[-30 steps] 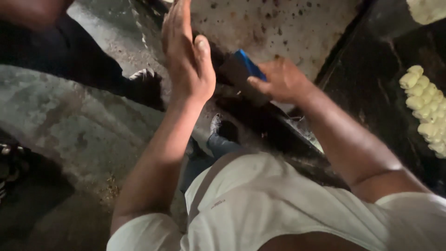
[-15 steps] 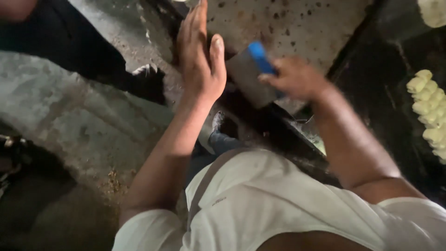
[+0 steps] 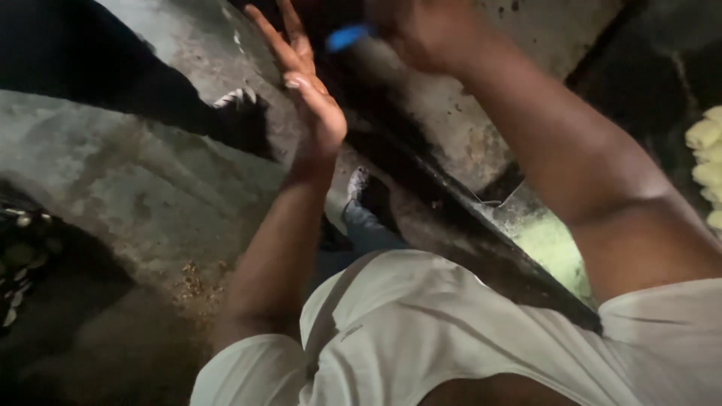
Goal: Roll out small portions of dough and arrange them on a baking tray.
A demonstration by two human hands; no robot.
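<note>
My left hand (image 3: 304, 90) is held out flat with the fingers straight and apart, palm turned to the right, over the edge of a stained grey slab (image 3: 481, 128). My right hand (image 3: 425, 30) is closed around a tool with a blue handle (image 3: 347, 36) near the top of the view; the hand and tool are blurred. The working end of the tool is hidden. My white shirt (image 3: 421, 338) fills the bottom of the view, and one shoe (image 3: 365, 192) shows below the slab.
A rough concrete floor (image 3: 135, 188) spreads to the left. Another person's dark shoe (image 3: 241, 116) stands on it at upper left. Pale yellow lumps (image 3: 707, 165) are stacked at the right edge. A dark metal edge (image 3: 481, 240) runs diagonally under the slab.
My right hand has swung up and to the left with the blue-handled tool, now near the top edge. My left hand stays flat and open. The camera has shifted downward.
</note>
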